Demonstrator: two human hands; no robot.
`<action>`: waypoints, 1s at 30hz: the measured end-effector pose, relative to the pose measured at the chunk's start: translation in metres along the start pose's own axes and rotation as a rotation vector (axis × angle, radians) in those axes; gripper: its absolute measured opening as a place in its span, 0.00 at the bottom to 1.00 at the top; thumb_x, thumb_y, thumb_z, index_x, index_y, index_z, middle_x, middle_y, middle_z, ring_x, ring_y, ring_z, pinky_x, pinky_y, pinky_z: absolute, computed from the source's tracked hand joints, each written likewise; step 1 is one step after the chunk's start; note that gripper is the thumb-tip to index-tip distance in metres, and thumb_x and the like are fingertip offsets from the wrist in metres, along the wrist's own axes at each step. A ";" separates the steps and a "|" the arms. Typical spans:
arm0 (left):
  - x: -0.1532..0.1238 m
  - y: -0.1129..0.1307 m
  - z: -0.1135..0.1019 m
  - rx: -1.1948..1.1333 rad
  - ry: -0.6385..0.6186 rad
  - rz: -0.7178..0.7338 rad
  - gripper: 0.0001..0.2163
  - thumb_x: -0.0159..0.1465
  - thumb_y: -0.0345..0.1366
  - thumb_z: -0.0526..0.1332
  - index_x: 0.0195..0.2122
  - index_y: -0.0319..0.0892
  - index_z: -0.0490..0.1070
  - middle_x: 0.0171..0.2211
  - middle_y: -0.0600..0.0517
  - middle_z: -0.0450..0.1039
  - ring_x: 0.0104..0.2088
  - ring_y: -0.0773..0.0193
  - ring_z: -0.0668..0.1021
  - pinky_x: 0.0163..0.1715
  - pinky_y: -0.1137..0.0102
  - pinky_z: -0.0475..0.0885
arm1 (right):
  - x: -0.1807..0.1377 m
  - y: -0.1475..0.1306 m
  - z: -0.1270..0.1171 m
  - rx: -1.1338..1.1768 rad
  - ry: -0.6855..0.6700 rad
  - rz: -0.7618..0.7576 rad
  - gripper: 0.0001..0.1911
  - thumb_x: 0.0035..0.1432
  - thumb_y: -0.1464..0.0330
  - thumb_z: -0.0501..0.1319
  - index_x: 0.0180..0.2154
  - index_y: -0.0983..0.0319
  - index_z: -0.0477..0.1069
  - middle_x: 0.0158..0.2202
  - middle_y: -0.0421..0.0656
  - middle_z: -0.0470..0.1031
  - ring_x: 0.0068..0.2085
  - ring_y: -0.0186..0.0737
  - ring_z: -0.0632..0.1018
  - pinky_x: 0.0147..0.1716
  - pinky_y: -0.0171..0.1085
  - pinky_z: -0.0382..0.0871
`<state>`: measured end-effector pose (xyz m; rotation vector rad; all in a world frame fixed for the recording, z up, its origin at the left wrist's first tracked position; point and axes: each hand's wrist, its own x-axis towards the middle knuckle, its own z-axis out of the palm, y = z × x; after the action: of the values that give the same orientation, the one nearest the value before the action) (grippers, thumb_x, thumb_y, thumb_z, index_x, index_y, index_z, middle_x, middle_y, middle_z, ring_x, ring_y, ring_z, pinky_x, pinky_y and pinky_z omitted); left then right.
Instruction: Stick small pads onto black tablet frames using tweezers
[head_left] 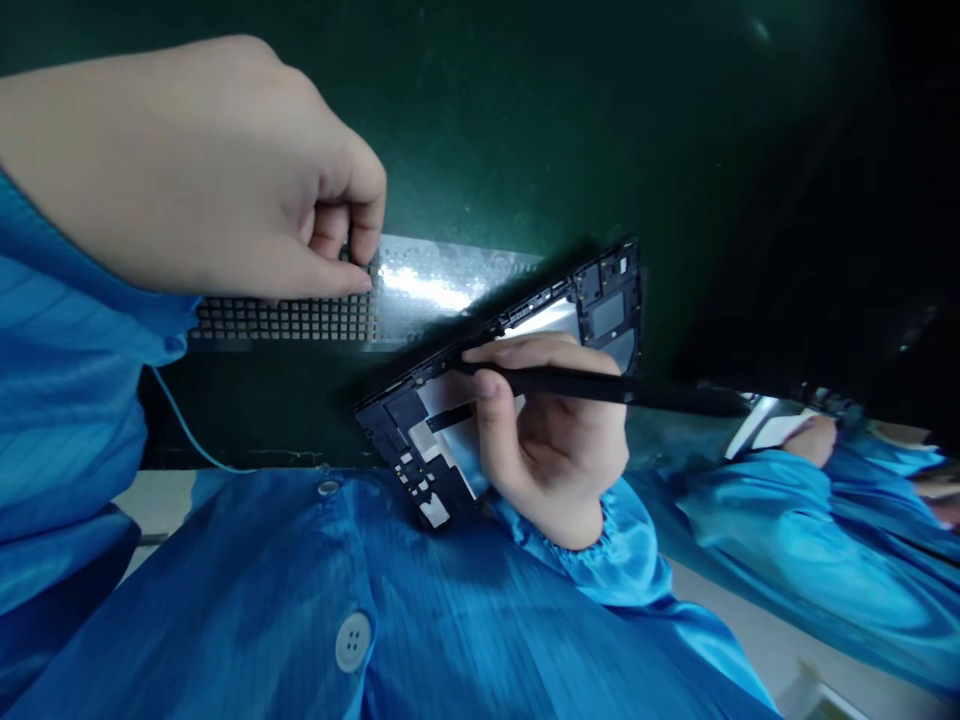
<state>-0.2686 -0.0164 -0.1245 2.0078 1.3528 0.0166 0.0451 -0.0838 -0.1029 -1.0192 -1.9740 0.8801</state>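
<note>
My left hand point(225, 180) is closed in a pinch at the edge of a clear sheet point(322, 300) covered with rows of small dark squares; I cannot make out what is between the fingertips. My right hand point(547, 430) is closed around a thin black pen-like tool point(600, 385) that points left. That hand rests on a black device frame point(600, 300) with silver and white inner panels, tilted up on the dark green surface point(525, 120). The frame's lower corner point(420, 480) lies against my blue smock.
My blue smock point(337, 620) with its buttons fills the lower view. A thin blue cord point(187, 430) runs from my left sleeve. At the right, another person's hand point(814, 440) in a blue sleeve holds a white-edged part.
</note>
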 end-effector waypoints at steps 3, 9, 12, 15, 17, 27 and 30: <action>0.003 0.006 -0.003 -0.062 -0.043 -0.022 0.43 0.59 0.75 0.46 0.45 0.42 0.83 0.33 0.57 0.72 0.63 0.38 0.82 0.70 0.35 0.67 | 0.021 -0.008 -0.010 -0.055 -0.134 -0.004 0.18 0.68 0.75 0.70 0.55 0.52 0.79 0.46 0.46 0.86 0.46 0.51 0.88 0.43 0.51 0.87; 0.004 0.031 -0.010 -0.017 -0.009 -0.032 0.44 0.56 0.78 0.47 0.37 0.39 0.81 0.31 0.55 0.73 0.56 0.42 0.86 0.68 0.37 0.72 | 0.074 0.007 0.001 0.044 -0.427 -0.043 0.07 0.72 0.71 0.70 0.49 0.55 0.79 0.46 0.43 0.88 0.49 0.48 0.90 0.50 0.47 0.88; 0.004 0.036 -0.013 0.031 0.013 -0.018 0.42 0.59 0.77 0.49 0.35 0.40 0.80 0.31 0.56 0.74 0.53 0.47 0.87 0.66 0.41 0.76 | 0.077 0.013 0.008 0.016 -0.447 -0.050 0.07 0.72 0.70 0.70 0.50 0.57 0.79 0.46 0.43 0.88 0.50 0.48 0.89 0.52 0.47 0.87; 0.004 0.037 -0.013 -0.003 0.034 0.004 0.46 0.55 0.81 0.45 0.34 0.39 0.80 0.29 0.55 0.71 0.53 0.44 0.86 0.65 0.37 0.75 | 0.073 0.011 0.010 0.005 -0.426 -0.022 0.06 0.73 0.66 0.69 0.50 0.55 0.79 0.48 0.42 0.88 0.50 0.48 0.89 0.53 0.48 0.88; 0.005 0.036 -0.013 -0.050 0.028 0.001 0.49 0.53 0.83 0.40 0.33 0.39 0.80 0.30 0.54 0.68 0.55 0.39 0.85 0.66 0.34 0.72 | 0.072 0.008 0.011 -0.024 -0.435 -0.028 0.05 0.74 0.66 0.69 0.49 0.55 0.79 0.47 0.42 0.88 0.50 0.48 0.89 0.53 0.48 0.89; -0.001 0.009 0.000 -0.044 0.131 0.104 0.38 0.62 0.75 0.48 0.36 0.44 0.82 0.23 0.56 0.68 0.40 0.54 0.85 0.66 0.41 0.75 | 0.064 0.043 -0.018 0.299 0.172 0.053 0.08 0.75 0.60 0.67 0.40 0.54 0.81 0.31 0.40 0.79 0.27 0.36 0.77 0.23 0.35 0.72; -0.003 -0.001 0.005 -0.028 0.157 0.129 0.37 0.63 0.74 0.51 0.40 0.45 0.82 0.24 0.58 0.68 0.47 0.48 0.87 0.68 0.36 0.72 | 0.044 0.051 -0.022 0.094 0.352 0.007 0.03 0.74 0.62 0.68 0.44 0.54 0.78 0.34 0.39 0.77 0.30 0.35 0.78 0.28 0.34 0.75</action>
<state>-0.2689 -0.0208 -0.1279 2.1034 1.3087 0.2552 0.0640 -0.0179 -0.1208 -1.0471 -1.6211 0.7331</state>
